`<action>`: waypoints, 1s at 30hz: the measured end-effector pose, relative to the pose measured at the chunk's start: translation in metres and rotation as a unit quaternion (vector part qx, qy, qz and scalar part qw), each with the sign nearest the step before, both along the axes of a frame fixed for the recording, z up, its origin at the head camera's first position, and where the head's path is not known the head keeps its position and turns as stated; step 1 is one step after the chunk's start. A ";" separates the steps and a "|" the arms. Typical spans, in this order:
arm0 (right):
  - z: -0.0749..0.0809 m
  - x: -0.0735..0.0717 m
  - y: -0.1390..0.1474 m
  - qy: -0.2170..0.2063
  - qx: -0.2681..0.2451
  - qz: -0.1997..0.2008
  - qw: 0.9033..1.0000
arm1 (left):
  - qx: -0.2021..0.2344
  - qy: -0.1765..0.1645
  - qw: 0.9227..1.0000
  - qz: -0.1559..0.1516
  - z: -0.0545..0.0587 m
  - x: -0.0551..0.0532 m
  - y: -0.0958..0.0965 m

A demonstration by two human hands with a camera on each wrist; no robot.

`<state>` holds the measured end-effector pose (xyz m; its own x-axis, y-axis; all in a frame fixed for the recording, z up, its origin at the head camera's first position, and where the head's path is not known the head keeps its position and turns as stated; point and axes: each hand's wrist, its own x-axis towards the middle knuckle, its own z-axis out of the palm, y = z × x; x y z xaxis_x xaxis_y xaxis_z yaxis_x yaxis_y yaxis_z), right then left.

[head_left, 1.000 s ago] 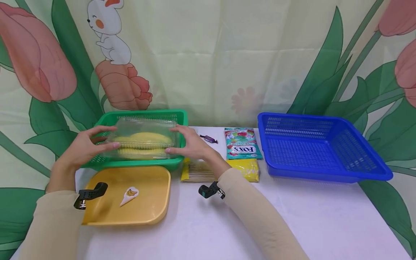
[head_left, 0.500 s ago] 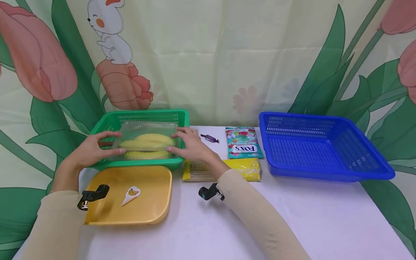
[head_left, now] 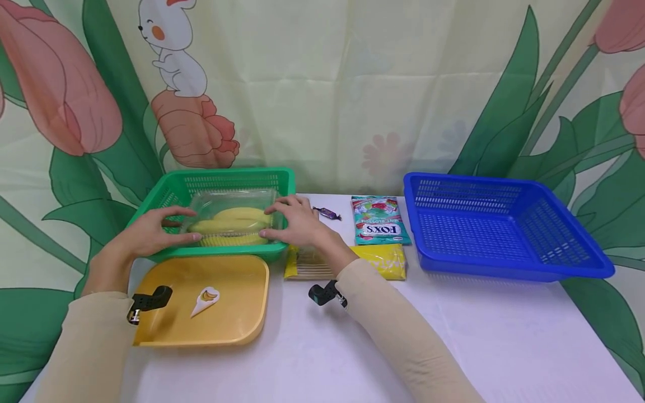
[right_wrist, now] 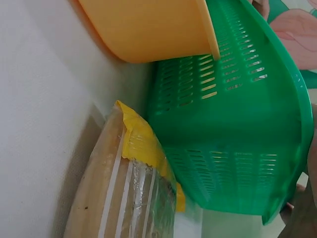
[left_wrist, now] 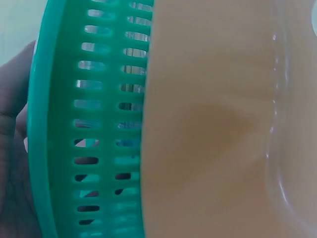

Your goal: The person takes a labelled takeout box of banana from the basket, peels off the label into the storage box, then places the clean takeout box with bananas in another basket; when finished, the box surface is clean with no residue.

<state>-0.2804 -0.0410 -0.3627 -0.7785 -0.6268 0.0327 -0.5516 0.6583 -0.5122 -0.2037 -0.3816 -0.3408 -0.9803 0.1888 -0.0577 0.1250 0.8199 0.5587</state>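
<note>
A clear plastic clamshell box [head_left: 232, 197] with bananas [head_left: 229, 225] inside lies in the green basket [head_left: 227, 172], within its rim. My left hand [head_left: 146, 232] holds the left end of the box, thumb at the front corner and fingers farther back. At the opposite end my right hand [head_left: 298, 224] grips it the same way, thumb toward the front. In the left wrist view, part of a hand [left_wrist: 17, 139] shows beyond the basket wall [left_wrist: 59, 124]. Along the right edge of the right wrist view, part of a hand [right_wrist: 301, 206] shows beside the basket [right_wrist: 233, 116].
An orange-yellow tray [head_left: 237, 330] with a banana sticker [head_left: 205, 300] sits in front of the green basket. To the right lie a yellow packet [head_left: 382, 261], a teal FOX'S sweet bag [head_left: 380, 221] and a purple-wrapped sweet [head_left: 327, 213]. A blue basket [head_left: 504, 272] stands farther right.
Both hands have lowered the box of bananas, so it now sits deeper in the green basket and flatter. Its left end and the left hand have shifted slightly right.
</note>
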 end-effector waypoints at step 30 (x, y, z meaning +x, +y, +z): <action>0.019 0.015 0.028 0.036 -0.052 0.068 0.996 | -0.007 0.014 1.000 0.001 0.005 0.006 0.011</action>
<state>-0.2652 -0.0129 -0.3441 -0.6802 -0.7165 0.1548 -0.6692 0.5208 -0.5301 -0.1981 -0.3707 -0.3358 -0.9818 0.1871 -0.0336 0.1392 0.8281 0.5431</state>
